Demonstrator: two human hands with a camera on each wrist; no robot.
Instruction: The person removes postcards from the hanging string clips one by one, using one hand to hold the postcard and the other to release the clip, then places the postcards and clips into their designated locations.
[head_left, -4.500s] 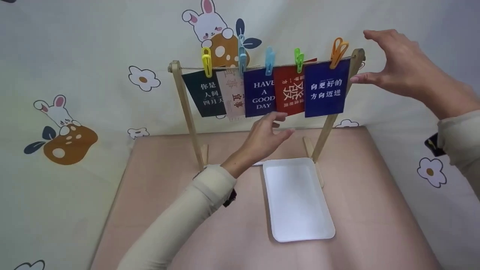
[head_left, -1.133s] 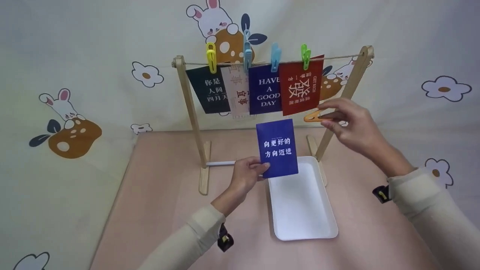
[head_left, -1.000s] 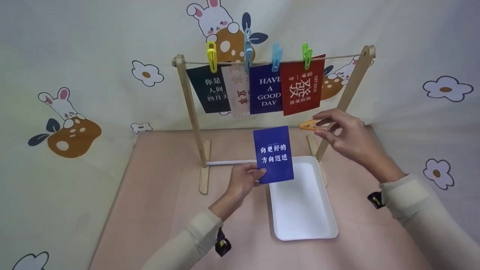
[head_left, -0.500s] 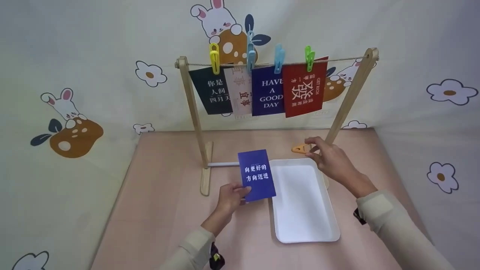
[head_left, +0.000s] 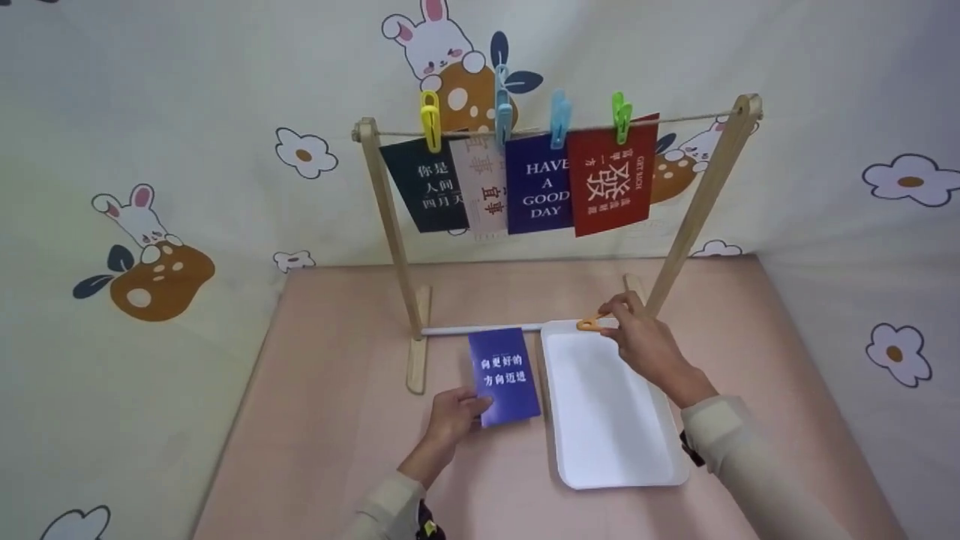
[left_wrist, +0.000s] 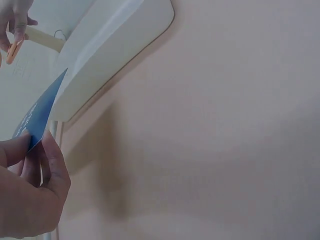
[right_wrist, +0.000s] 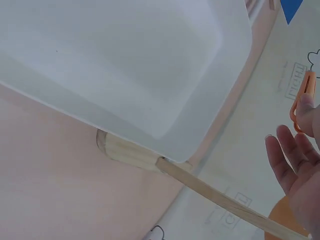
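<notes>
My left hand (head_left: 448,420) pinches a blue card (head_left: 505,382) with white lettering by its lower left corner, left of the white tray (head_left: 622,480). In the left wrist view the card (left_wrist: 42,110) is seen nearly edge-on above the table, between thumb and fingers. Above the tray's far end, my right hand (head_left: 643,341) holds an orange clothespin (head_left: 589,325) between thumb and fingers. The right wrist view shows this clothespin (right_wrist: 304,97) apart from the tray.
A wooden rack (head_left: 390,225) stands behind, its cord (head_left: 690,119) carrying several cards, among them a red card (head_left: 615,180). Yellow (head_left: 430,124), blue and green clothespins (head_left: 621,118) clip them. A white rod (head_left: 480,330) joins the rack's feet on the pink table (head_left: 315,450).
The blue card and orange clothespin came off the cord's right end. Both hands have since lowered them, the card to the tray's left and the clothespin over the tray's far end.
</notes>
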